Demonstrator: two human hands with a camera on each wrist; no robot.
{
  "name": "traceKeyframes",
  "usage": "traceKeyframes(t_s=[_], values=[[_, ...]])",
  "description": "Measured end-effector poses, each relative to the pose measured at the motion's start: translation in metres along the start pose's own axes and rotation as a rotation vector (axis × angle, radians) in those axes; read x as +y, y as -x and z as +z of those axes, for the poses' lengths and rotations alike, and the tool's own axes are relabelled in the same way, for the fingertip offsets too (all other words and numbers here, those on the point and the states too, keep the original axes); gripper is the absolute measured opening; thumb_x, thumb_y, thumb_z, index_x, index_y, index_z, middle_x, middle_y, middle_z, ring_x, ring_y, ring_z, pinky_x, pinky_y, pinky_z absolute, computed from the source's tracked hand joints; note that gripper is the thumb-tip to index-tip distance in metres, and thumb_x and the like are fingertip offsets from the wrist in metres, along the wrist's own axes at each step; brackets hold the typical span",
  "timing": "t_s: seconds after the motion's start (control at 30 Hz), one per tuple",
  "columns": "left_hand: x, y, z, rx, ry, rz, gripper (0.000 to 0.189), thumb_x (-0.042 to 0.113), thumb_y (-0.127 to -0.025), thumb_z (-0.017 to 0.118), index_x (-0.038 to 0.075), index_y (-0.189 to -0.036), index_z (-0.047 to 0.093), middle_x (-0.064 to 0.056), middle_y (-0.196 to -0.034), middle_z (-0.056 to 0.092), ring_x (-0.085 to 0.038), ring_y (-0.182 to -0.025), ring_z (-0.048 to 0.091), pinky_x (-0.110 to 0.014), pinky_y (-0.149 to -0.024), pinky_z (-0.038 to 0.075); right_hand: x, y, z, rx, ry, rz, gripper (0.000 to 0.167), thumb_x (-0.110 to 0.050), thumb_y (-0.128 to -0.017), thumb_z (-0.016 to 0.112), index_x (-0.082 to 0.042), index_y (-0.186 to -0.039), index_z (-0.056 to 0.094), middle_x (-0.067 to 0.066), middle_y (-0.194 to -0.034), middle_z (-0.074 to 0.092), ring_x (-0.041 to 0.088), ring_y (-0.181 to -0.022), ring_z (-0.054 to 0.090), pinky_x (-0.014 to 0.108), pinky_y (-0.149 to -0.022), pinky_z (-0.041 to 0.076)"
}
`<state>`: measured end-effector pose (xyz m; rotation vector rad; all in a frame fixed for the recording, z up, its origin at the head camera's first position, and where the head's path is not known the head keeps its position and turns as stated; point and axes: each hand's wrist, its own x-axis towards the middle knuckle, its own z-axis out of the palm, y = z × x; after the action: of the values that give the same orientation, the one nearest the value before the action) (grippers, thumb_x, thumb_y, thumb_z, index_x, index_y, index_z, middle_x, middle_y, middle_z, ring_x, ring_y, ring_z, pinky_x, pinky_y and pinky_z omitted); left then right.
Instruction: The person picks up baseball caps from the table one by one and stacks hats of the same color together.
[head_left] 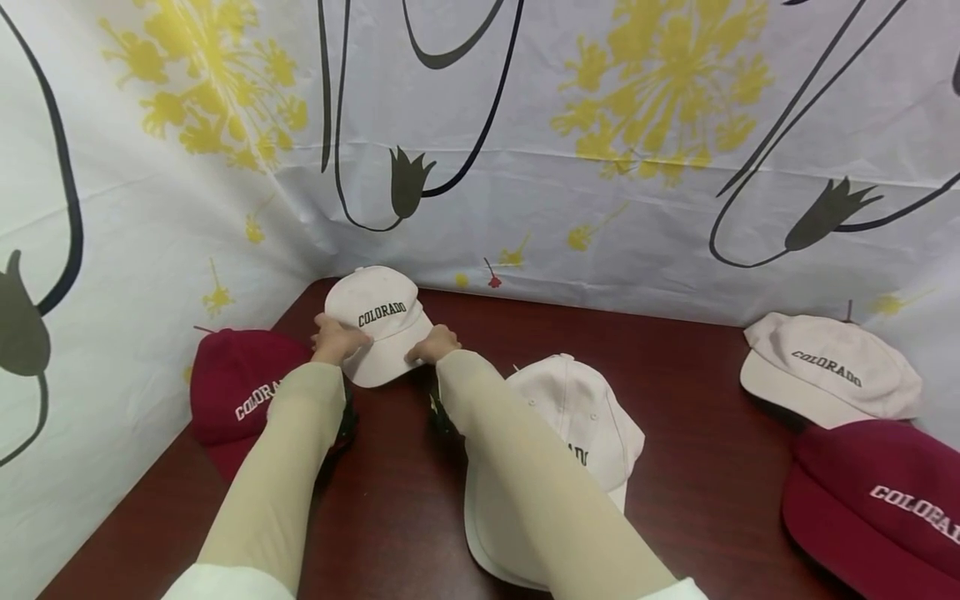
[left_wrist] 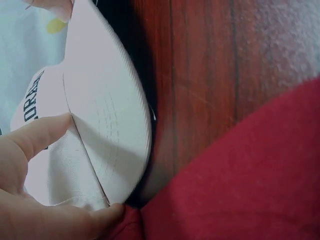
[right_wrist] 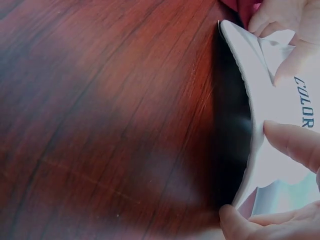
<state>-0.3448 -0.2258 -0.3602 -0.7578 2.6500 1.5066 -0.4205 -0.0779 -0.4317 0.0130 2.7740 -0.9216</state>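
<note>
A white baseball cap (head_left: 375,292) lettered COLORADO sits at the far left corner of the table, its brim toward me. My left hand (head_left: 337,340) holds its left side; in the left wrist view, the thumb lies on the crown by the brim seam and a finger is at the brim's corner. On the opposite side my right hand (head_left: 437,343) pinches the brim. The right wrist view shows that thumb on top of the brim (right_wrist: 255,110) and a fingertip at its edge. A maroon cap (head_left: 225,383) stands beside my left forearm, which partly covers it.
Another white cap (head_left: 570,392) lies partly beneath my right forearm in the view. At the right are a third white cap (head_left: 847,362) and a maroon one (head_left: 862,483). A patterned curtain (head_left: 525,108) hangs behind and left of the dark wooden table (head_left: 390,508).
</note>
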Motion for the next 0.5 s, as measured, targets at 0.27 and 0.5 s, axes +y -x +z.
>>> traceKeyframes(t_s=[0.27, 0.5], values=[[0.002, 0.005, -0.001, 0.039, 0.029, 0.043, 0.085, 0.004, -0.076, 0.069, -0.002, -0.138, 0.011, -0.031, -0.134, 0.024, -0.045, -0.126, 0.018, -0.05, -0.102, 0.018, -0.028, 0.079, -0.056, -0.057, -0.117, 0.016, 0.063, -0.025, -0.069, 0.079, 0.005, -0.118, 0.053, 0.017, -0.115, 0.057, 0.028, -0.103, 0.052, 0.037, -0.09, 0.04], [0.004, 0.005, -0.003, 0.067, 0.012, 0.069, 0.089, 0.006, -0.073, 0.069, 0.006, -0.141, 0.012, -0.03, -0.134, 0.024, -0.044, -0.125, 0.023, -0.051, -0.1, 0.024, -0.029, 0.084, -0.058, -0.073, -0.165, 0.024, 0.069, -0.023, -0.069, 0.079, 0.004, -0.124, 0.048, 0.017, -0.122, 0.052, 0.028, -0.109, 0.048, 0.039, -0.097, 0.032]])
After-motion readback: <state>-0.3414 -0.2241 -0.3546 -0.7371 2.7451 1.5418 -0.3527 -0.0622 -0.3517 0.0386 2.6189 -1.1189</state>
